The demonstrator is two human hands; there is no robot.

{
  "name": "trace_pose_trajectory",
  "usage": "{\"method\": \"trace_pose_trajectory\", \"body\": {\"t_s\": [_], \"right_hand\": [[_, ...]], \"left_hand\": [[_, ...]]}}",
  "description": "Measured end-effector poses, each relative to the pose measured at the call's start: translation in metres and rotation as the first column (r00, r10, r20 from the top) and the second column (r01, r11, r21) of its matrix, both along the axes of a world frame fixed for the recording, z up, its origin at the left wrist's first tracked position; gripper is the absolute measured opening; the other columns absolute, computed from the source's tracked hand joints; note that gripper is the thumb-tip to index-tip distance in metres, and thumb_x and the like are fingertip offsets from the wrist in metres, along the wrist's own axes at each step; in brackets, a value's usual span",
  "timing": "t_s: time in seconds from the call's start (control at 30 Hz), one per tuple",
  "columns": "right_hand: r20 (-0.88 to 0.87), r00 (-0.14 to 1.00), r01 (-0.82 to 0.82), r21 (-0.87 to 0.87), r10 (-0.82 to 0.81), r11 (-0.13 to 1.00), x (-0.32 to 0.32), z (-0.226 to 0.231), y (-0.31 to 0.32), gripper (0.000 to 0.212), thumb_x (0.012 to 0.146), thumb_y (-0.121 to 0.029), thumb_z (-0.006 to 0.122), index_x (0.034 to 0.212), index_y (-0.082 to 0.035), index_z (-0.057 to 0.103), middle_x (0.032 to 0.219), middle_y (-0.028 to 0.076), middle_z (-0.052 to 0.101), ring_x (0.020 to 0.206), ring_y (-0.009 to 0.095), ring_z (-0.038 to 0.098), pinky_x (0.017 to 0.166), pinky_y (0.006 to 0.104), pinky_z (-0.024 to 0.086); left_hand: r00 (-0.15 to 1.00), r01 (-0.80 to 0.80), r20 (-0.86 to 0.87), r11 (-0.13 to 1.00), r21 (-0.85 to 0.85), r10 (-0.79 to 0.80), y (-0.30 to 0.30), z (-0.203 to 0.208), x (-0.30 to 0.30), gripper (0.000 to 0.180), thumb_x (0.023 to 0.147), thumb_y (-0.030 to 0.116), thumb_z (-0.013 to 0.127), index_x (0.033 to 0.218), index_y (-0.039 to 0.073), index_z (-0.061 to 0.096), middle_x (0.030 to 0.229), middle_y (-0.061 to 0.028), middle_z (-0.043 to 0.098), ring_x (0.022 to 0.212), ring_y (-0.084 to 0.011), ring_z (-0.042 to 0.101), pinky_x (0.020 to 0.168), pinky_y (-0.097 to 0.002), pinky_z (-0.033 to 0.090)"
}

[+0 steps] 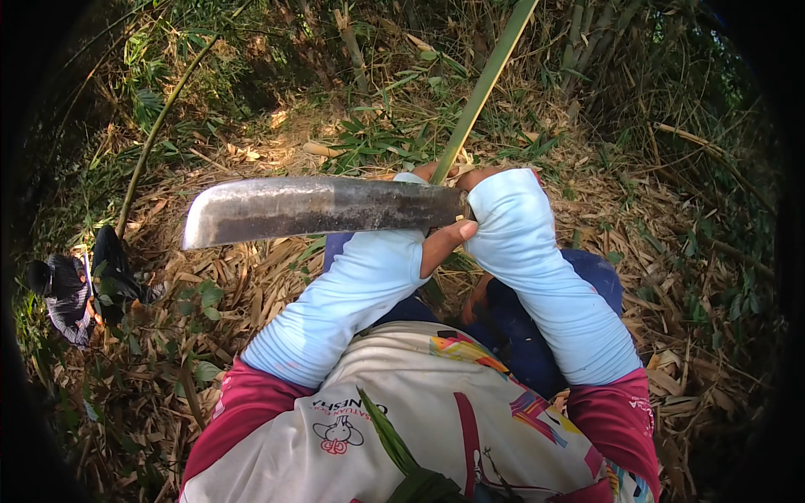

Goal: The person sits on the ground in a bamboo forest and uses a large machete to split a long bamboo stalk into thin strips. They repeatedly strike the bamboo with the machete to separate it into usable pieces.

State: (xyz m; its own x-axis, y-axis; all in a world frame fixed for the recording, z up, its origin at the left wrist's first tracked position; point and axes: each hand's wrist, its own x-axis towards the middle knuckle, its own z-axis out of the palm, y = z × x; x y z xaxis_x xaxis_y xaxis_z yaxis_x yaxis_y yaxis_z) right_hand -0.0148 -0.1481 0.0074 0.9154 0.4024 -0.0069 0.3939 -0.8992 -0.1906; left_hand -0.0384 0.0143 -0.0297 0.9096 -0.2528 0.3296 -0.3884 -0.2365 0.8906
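A broad machete (319, 208) lies crosswise in front of me, its worn grey blade pointing left and its edge end squared off. My right hand (484, 177) is closed at the handle end, with most of its fingers hidden by the pale blue sleeve. A long green split-bamboo strip (480, 101) rises from behind the blade toward the upper right. Around its lower end my left hand (444, 245) is closed; the thumb shows below the blade, and the fingers are mostly hidden behind it. The strip's lower end is out of sight.
Dry bamboo leaves (260, 289) cover the ground. At the far left another person (71, 289) in dark clothes sits low beside a slanting bamboo stem (155, 134). Bamboo clumps (579, 42) stand at the back. My bent knees (591, 281) are just below the hands.
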Motion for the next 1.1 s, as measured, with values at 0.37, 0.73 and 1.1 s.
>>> {"method": "trace_pose_trajectory", "body": {"t_s": [0.37, 0.73, 1.1], "right_hand": [[0.236, 0.968, -0.126, 0.186, 0.081, 0.974, -0.006, -0.016, -0.007, 0.033, 0.075, -0.026, 0.068, 0.103, -0.01, 0.066, 0.078, 0.012, 0.067, 0.074, 0.03, 0.068, 0.067, 0.04, 0.051], [0.129, 0.991, -0.097, 0.422, 0.046, 0.902, -0.009, -0.011, -0.002, 0.019, 0.074, -0.024, 0.068, 0.088, -0.011, 0.07, 0.067, 0.013, 0.064, 0.066, 0.03, 0.066, 0.062, 0.0381, 0.051], [0.123, 0.992, -0.016, 0.203, -0.009, 0.979, -0.005, -0.017, -0.003, 0.019, 0.075, -0.024, 0.067, 0.085, -0.007, 0.069, 0.074, 0.014, 0.067, 0.069, 0.03, 0.069, 0.062, 0.0392, 0.052]], "left_hand": [[0.949, 0.171, -0.247, 0.979, -0.113, -0.194, 0.009, 0.002, 0.004, 0.081, 0.079, 0.033, 0.08, 0.137, -0.001, 0.036, 0.124, -0.0093, 0.054, 0.117, -0.0183, 0.051, 0.103, -0.0339, 0.039], [0.99, 0.131, -0.045, 0.99, -0.061, -0.134, 0.002, 0.002, -0.001, 0.038, 0.088, 0.023, 0.071, 0.119, 0.003, 0.058, 0.096, -0.0099, 0.065, 0.089, -0.0225, 0.062, 0.082, -0.0355, 0.048], [0.995, -0.079, 0.082, 0.97, 0.229, 0.062, 0.005, -0.005, -0.01, 0.033, 0.088, 0.033, 0.071, 0.1, 0.003, 0.066, 0.088, -0.0114, 0.068, 0.081, -0.0265, 0.064, 0.076, -0.0378, 0.049]]}}
